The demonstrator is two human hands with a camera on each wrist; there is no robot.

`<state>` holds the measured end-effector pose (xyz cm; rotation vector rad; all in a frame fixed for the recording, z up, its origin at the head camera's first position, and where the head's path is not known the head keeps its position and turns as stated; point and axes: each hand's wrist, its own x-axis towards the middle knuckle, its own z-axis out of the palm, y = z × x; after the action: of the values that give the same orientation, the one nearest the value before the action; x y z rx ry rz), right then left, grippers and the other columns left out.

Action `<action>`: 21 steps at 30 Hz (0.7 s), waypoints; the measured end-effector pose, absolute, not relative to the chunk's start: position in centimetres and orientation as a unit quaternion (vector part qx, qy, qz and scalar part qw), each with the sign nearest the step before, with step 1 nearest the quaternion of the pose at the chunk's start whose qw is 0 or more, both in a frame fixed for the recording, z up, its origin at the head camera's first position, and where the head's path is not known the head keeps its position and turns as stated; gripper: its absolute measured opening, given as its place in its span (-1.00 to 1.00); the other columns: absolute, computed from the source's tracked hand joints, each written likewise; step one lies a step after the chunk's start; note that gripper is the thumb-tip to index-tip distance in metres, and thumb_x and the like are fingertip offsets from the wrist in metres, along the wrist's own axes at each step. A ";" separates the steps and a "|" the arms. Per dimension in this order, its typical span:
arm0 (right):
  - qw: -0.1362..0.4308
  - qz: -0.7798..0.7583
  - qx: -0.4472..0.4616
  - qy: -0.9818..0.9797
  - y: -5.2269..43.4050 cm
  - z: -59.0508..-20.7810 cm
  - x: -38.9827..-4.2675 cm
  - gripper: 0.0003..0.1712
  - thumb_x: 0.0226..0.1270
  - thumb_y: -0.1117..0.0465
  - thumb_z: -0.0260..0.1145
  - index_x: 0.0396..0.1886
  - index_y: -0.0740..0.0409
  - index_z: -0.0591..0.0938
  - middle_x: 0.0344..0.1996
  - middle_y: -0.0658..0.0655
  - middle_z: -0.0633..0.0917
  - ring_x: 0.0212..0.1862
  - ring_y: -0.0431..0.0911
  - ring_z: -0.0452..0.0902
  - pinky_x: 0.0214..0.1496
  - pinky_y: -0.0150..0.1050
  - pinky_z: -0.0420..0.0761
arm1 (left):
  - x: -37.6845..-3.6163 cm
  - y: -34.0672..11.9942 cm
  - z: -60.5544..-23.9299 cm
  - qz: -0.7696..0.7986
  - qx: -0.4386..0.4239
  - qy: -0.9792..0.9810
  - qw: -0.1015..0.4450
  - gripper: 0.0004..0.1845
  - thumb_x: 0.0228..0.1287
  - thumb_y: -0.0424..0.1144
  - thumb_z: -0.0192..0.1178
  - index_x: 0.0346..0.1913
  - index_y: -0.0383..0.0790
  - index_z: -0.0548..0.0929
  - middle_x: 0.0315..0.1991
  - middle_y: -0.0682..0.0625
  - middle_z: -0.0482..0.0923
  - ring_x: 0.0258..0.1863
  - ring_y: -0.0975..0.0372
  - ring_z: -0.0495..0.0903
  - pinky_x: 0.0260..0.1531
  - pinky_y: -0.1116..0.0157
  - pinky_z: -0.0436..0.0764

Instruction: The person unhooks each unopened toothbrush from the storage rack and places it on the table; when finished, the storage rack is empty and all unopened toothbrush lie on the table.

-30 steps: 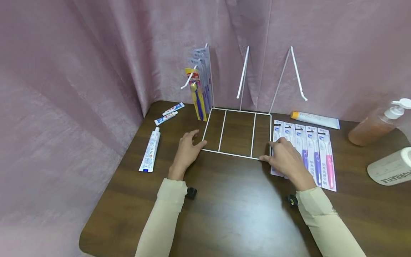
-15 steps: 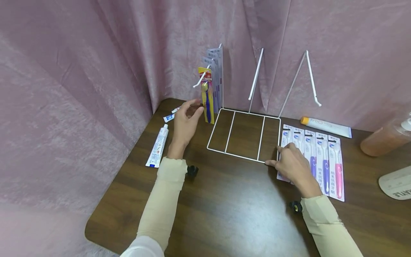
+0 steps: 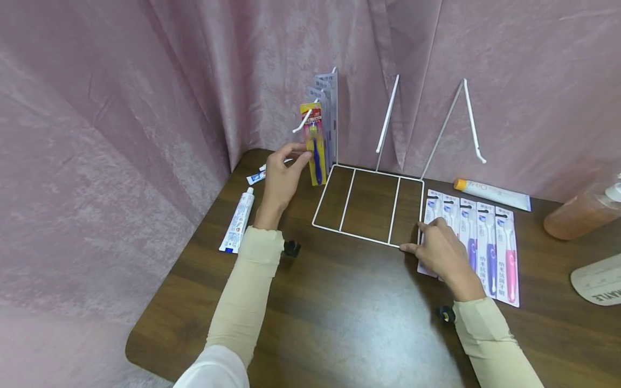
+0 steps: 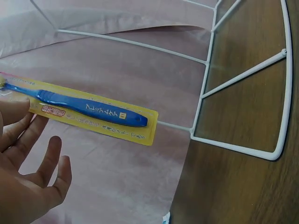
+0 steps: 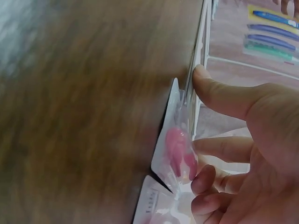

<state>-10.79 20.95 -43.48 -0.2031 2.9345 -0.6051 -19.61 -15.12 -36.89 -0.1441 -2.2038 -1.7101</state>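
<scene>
Hanging from the leftmost hook of the white wire display rack [image 3: 367, 202], the yellow-carded blue toothbrush pack [image 3: 315, 145] looked light, thin and bendy, its plastic blister likely slick; the card's lower edge seemed the safest place to take hold. The left hand [image 3: 280, 178] touched that edge with loosely extended fingers, gripping nothing. The right hand [image 3: 439, 248] pressed relaxed fingers on the rack's front corner, resting over flat white-carded toothbrush packs [image 3: 485, 242] on the brown wooden worktop [image 3: 349, 318]. Grey carded packs [image 3: 329, 102] hung close behind on the same hook and could snag. A white toothpaste tube [image 3: 237, 221] lay near the left wrist.
</scene>
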 end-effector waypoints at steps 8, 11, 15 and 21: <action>0.083 -0.237 -0.046 0.967 21.5 -43.6 -11.0 0.03 0.39 -0.16 0.70 0.61 0.40 0.56 0.29 0.61 0.61 0.06 0.34 0.63 -0.03 0.25 0.70 | -19.1 -14.8 -36.7 -0.636 -0.049 -0.747 0.187 -0.80 0.56 -0.36 0.43 -0.03 -0.52 0.83 -0.26 0.13 0.78 -0.19 0.37 0.68 -0.12 0.43 0.61; 0.094 -0.256 -0.038 0.961 21.8 -43.8 -11.1 0.04 0.39 -0.12 0.70 0.63 0.41 0.53 0.32 0.60 0.59 0.07 0.31 0.62 0.01 0.22 0.67 | -18.8 -14.7 -36.4 -0.650 -0.054 -0.737 0.179 -0.79 0.56 -0.37 0.42 -0.02 -0.54 0.81 -0.26 0.25 0.76 -0.21 0.41 0.69 -0.07 0.44 0.65; 0.095 -0.271 -0.030 0.957 22.1 -44.3 -11.3 0.01 0.35 -0.05 0.71 0.60 0.41 0.56 0.33 0.59 0.59 0.01 0.27 0.61 0.01 0.17 0.65 | -18.6 -14.5 -36.0 -0.658 -0.060 -0.731 0.169 -0.78 0.58 -0.37 0.41 -0.02 -0.56 0.80 -0.26 0.28 0.76 -0.21 0.40 0.71 -0.03 0.44 0.69; 0.099 -0.301 -0.028 0.948 22.4 -44.3 -11.1 -0.04 0.36 0.02 0.69 0.58 0.46 0.57 0.37 0.61 0.58 0.04 0.25 0.58 0.00 0.06 0.58 | -17.9 -14.2 -35.8 -0.668 -0.066 -0.727 0.148 -0.82 0.56 -0.39 0.40 -0.05 -0.53 0.80 -0.33 0.33 0.73 -0.27 0.40 0.67 -0.10 0.43 0.66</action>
<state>-11.11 22.39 -44.26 -0.0841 2.8046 -0.8912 -17.92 -14.18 -35.82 -0.1889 -2.0895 -1.9202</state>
